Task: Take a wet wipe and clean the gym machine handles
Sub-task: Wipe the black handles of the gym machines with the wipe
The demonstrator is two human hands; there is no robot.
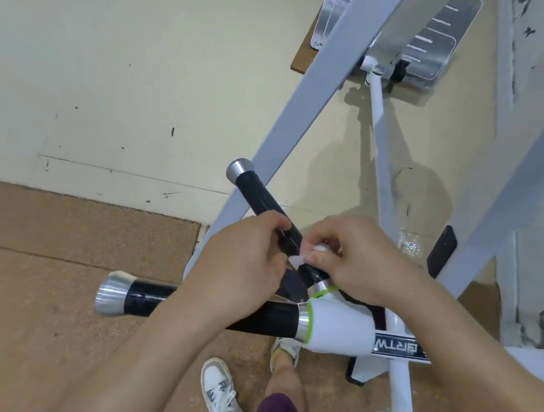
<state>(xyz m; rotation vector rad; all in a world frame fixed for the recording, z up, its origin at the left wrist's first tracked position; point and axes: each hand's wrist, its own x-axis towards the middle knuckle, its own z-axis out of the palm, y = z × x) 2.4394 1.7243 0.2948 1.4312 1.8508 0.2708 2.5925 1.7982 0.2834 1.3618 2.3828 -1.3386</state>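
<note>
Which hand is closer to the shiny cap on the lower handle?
Left. The left hand is by the black grip, on the shiny cap side; the right hand is farther, above the white joint.

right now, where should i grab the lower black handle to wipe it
Wrap the wet wipe round the lower handle on its black sleeve near the silver end cap, coming from above. It lies level, a round tube pointing left; that outer stretch is bare, while the left forearm crosses the inner part.

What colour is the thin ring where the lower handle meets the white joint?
The ring is bright green, clearest in the head view.
</note>
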